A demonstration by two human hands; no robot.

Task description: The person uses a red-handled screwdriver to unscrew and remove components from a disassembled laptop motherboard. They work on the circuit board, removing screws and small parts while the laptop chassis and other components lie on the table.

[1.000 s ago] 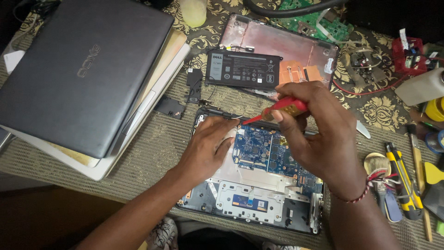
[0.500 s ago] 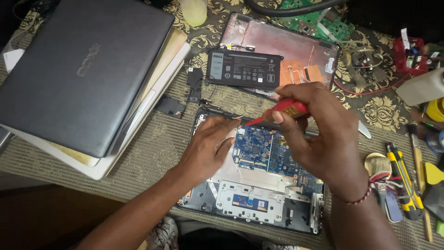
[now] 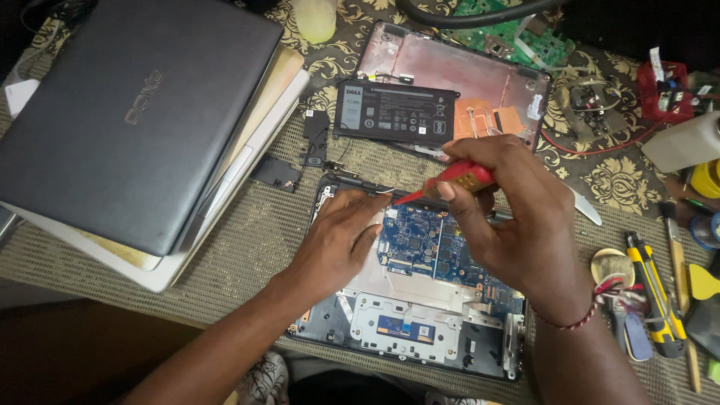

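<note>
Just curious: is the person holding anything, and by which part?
The right hand grips a red screwdriver by its handle. The left hand holds nothing; it rests on the opened laptop.

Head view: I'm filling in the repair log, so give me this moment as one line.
left hand flat on opened laptop base | right hand holds red screwdriver, tip at blue board upper edge | battery lies apart

You get soft, even daylight; faint shadows lie under your fingers (image 3: 360,225), and the far corners darken.
</note>
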